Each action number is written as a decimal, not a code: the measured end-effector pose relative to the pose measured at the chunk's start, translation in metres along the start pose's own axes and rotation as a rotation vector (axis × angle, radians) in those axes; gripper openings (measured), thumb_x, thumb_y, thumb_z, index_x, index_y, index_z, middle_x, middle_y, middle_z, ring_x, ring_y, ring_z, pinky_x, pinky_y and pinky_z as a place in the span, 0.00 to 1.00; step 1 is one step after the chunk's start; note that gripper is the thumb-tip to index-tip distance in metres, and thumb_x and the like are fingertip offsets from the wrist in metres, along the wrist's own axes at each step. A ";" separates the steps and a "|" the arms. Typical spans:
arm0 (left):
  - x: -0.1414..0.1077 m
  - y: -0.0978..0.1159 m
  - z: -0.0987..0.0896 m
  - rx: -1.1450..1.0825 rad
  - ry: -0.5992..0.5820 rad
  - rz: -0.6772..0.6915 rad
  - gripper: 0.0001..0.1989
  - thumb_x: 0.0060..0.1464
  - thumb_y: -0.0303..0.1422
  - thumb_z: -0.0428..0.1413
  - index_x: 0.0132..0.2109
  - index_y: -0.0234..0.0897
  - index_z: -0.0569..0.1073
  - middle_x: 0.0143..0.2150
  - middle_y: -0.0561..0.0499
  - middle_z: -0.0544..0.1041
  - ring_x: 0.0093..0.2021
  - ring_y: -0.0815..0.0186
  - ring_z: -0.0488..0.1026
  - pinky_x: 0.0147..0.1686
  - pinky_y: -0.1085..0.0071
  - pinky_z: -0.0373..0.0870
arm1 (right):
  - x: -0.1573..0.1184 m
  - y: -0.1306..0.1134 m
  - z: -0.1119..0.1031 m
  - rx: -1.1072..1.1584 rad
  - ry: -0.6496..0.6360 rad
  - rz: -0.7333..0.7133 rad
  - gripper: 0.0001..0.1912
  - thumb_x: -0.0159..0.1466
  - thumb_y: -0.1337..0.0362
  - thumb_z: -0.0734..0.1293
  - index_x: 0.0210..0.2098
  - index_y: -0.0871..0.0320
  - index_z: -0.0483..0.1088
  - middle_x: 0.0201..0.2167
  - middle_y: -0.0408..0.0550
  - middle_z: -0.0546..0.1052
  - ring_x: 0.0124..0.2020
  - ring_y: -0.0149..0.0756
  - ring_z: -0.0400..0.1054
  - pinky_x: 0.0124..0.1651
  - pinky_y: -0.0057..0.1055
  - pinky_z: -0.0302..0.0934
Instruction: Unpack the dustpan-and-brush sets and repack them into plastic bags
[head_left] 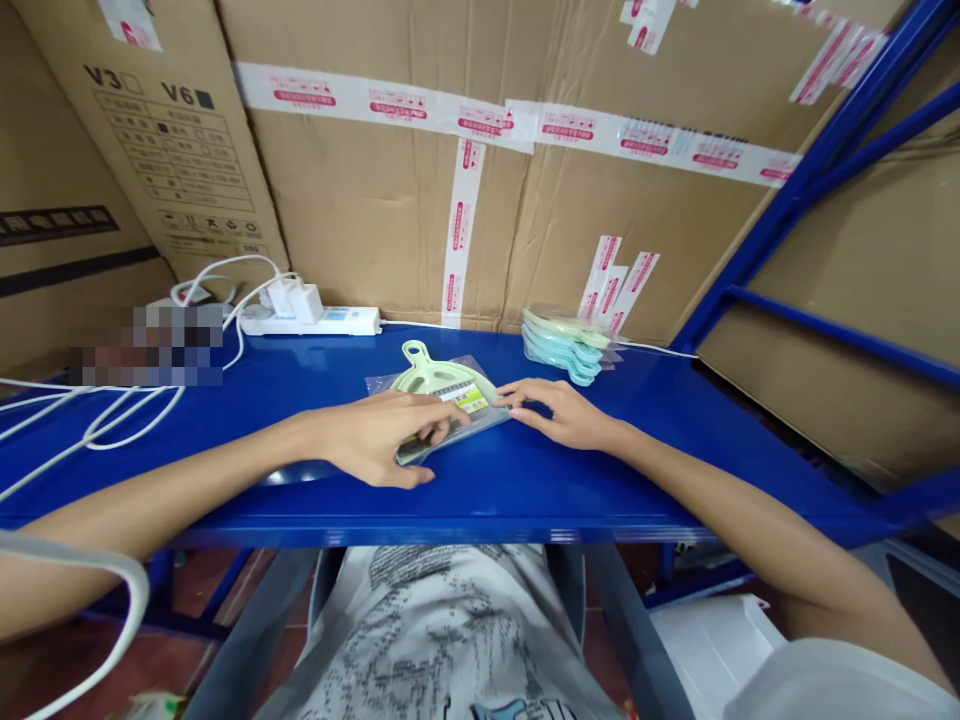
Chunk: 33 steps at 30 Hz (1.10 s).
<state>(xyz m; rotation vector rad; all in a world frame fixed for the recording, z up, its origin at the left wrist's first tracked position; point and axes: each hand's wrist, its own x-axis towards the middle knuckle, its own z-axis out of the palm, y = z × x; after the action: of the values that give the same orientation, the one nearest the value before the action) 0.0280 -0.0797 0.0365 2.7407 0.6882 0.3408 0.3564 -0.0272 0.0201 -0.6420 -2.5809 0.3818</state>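
Lying on the blue table (480, 490), the bagged green item (431, 376) is reaching from beneath the left hand (382, 430) to the right fingertips. The left hand is curling loosely, thumb apart; the right hand (566, 412) is touching the bag's edge, its pinch unclear.

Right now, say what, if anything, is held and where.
The clear packet with a pale green plastic piece appears pinched at its right edge by the right hand; the left hand covers its lower left, grip unclear.

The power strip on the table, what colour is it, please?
The power strip is white, best seen in the head view.
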 end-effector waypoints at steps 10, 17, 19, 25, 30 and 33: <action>0.000 -0.030 -0.021 -0.218 0.052 -0.036 0.14 0.64 0.30 0.58 0.56 0.36 0.77 0.37 0.51 0.83 0.34 0.67 0.79 0.34 0.74 0.72 | -0.002 -0.002 -0.013 0.037 0.090 0.061 0.13 0.72 0.54 0.71 0.36 0.56 0.79 0.33 0.47 0.85 0.32 0.37 0.79 0.40 0.32 0.70; 0.005 -0.044 -0.012 -0.116 0.133 -0.085 0.11 0.65 0.32 0.59 0.52 0.34 0.78 0.44 0.47 0.83 0.39 0.66 0.80 0.39 0.74 0.74 | 0.002 0.011 -0.007 0.178 0.064 0.292 0.19 0.66 0.48 0.73 0.30 0.58 0.76 0.25 0.45 0.78 0.27 0.34 0.70 0.34 0.31 0.62; 0.005 -0.046 -0.009 -0.079 0.143 -0.070 0.11 0.65 0.31 0.59 0.53 0.35 0.78 0.46 0.46 0.83 0.40 0.66 0.80 0.39 0.74 0.74 | 0.003 0.018 -0.003 0.186 0.051 0.339 0.22 0.65 0.46 0.73 0.27 0.58 0.73 0.24 0.44 0.76 0.26 0.33 0.66 0.32 0.30 0.58; 0.006 -0.049 -0.006 0.031 0.145 0.066 0.16 0.69 0.27 0.54 0.57 0.41 0.83 0.50 0.45 0.78 0.44 0.64 0.78 0.45 0.72 0.74 | 0.002 0.026 0.000 0.134 0.094 0.337 0.21 0.65 0.48 0.71 0.25 0.57 0.69 0.25 0.44 0.74 0.27 0.32 0.64 0.33 0.31 0.57; 0.006 -0.053 -0.004 0.107 0.130 0.117 0.23 0.67 0.21 0.53 0.59 0.48 0.84 0.51 0.45 0.76 0.51 0.61 0.77 0.51 0.69 0.73 | 0.003 0.027 0.003 0.157 0.183 0.324 0.19 0.66 0.49 0.71 0.27 0.56 0.71 0.47 0.55 0.82 0.35 0.37 0.73 0.36 0.34 0.65; 0.005 -0.052 -0.004 0.131 0.105 0.113 0.27 0.66 0.19 0.52 0.61 0.49 0.83 0.51 0.45 0.76 0.50 0.61 0.77 0.52 0.68 0.74 | 0.004 0.026 0.003 0.204 0.184 0.360 0.20 0.67 0.48 0.71 0.27 0.56 0.70 0.63 0.58 0.77 0.32 0.36 0.74 0.31 0.34 0.66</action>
<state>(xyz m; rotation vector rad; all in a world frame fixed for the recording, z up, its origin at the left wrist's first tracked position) 0.0091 -0.0321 0.0235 2.9109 0.6022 0.4841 0.3615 -0.0037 0.0098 -1.0169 -2.2140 0.6586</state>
